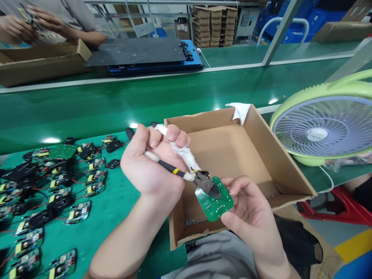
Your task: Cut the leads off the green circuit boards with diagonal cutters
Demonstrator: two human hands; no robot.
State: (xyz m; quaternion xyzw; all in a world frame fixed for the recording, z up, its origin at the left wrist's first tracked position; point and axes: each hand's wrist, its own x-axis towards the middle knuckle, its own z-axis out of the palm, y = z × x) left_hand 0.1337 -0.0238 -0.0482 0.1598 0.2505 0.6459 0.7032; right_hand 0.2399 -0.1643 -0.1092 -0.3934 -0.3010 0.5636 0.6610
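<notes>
My left hand [158, 162] is wrapped round the handles of a pair of cutting pliers [207, 183], one handle bound in white wrapping. The plier jaws lie against the face of a green circuit board [219, 205], over the cardboard box. My right hand [251, 207] holds that board by its right edge, thumb at the lower corner and fingers behind and along the side. Small solder points show on the board's face. Where exactly the jaw tips meet the board is too small to tell.
Below the hands is a cardboard box [232, 151] with small clippings inside. Several circuit boards with wires [78, 212] lie at left. A green fan [318, 133] stands at right. Beyond the green divider, a person's hands [48, 23] work above another box [43, 66].
</notes>
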